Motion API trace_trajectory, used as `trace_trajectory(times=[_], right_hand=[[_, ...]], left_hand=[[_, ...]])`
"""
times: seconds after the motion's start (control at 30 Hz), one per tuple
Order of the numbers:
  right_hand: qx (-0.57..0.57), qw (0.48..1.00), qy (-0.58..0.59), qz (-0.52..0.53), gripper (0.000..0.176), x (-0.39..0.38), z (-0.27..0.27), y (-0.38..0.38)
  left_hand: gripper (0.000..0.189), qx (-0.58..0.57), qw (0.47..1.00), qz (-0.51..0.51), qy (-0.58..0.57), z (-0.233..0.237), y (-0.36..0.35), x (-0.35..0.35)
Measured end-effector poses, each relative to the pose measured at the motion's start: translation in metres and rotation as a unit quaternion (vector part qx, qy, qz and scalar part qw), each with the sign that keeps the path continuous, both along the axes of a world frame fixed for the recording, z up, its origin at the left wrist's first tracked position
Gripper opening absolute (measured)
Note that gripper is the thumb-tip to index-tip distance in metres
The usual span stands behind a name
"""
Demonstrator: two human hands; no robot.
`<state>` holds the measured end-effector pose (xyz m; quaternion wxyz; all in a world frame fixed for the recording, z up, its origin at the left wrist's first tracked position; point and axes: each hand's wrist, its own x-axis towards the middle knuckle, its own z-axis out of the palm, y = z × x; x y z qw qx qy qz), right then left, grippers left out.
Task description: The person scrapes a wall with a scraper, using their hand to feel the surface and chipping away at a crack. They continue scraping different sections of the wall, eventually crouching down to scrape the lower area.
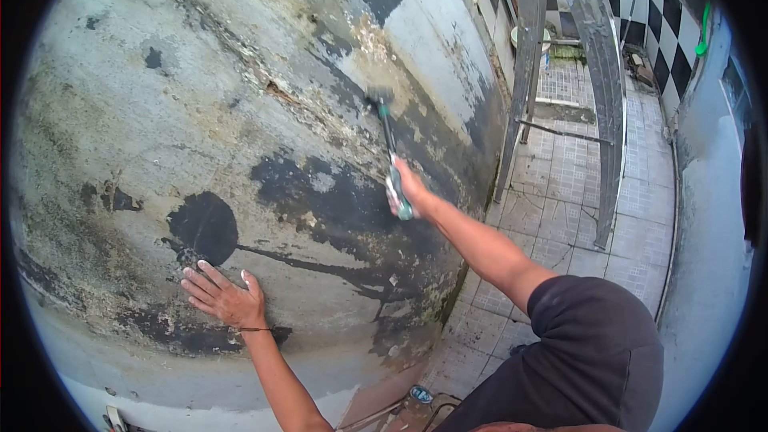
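Note:
My right hand (406, 184) is wrapped round the green-and-black handle of a scraper (387, 126). The scraper's wide, dark head is blurred and meets the stained wall (320, 56), at a patch where the surface is rough and flaking. My left hand (226, 298) lies flat on the same wall with its fingers spread, holding nothing. Just above it is a round black patch (204, 228). Peeling grey and black areas run across the wall around both hands.
A metal ladder (524, 72) stands to the right on the tiled floor (560, 160). Behind it are a white bucket (528, 34) and a black-and-white checked wall (672, 32). A can (420, 394) sits low at the wall's foot. A pale blue wall (712, 192) bounds the right side.

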<state>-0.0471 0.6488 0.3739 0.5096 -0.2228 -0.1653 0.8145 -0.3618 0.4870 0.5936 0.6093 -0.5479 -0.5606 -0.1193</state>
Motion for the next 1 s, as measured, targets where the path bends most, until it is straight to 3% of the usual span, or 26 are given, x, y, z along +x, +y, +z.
trace_trajectory(times=[0.07, 0.17, 0.33, 0.47, 0.53, 0.67, 0.73, 0.83, 0.93, 1.0], right_hand=[[0.075, 0.993, -0.089, -0.013, 0.06, -0.016, -0.022, -0.049], [0.086, 0.986, -0.143, 0.003, 0.063, -0.025, -0.005, -0.051], [0.149, 0.983, -0.095, -0.05, 0.065, 0.026, 0.127, 0.059], [0.103, 0.989, -0.104, -0.022, 0.064, 0.004, 0.108, 0.006], [0.135, 0.974, -0.184, 0.004, 0.064, -0.017, 0.065, -0.029], [0.247, 0.939, -0.239, 0.013, 0.063, -0.028, 0.07, -0.029], [0.14, 0.984, -0.103, -0.025, 0.063, -0.022, 0.133, -0.007], [0.1, 0.993, -0.021, -0.053, 0.062, -0.024, 0.151, 0.014], [0.078, 0.996, -0.037, 0.003, 0.063, -0.029, 0.108, -0.016], [0.097, 0.992, -0.071, -0.022, 0.063, -0.021, 0.106, -0.009]], left_hand=[[0.082, 0.014, 1.0, -0.004, -0.001, 0.0, 0.001, -0.001], [0.085, -0.013, 0.999, 0.024, -0.028, -0.002, -0.001, -0.001], [0.087, -0.014, 0.999, 0.024, -0.039, -0.002, 0.0, -0.001], [0.091, -0.022, 0.998, 0.034, -0.047, -0.003, -0.001, -0.004], [0.091, -0.018, 0.998, 0.033, -0.049, -0.002, -0.001, -0.003], [0.091, -0.021, 0.998, 0.03, -0.048, -0.003, -0.003, -0.003], [0.09, -0.02, 0.998, 0.025, -0.049, -0.001, -0.004, -0.001], [0.09, -0.02, 0.998, 0.022, -0.053, -0.003, -0.006, 0.0], [0.09, -0.017, 0.998, 0.027, -0.053, -0.003, -0.004, -0.002], [0.09, -0.013, 0.998, 0.03, -0.054, -0.003, 0.002, -0.001]])
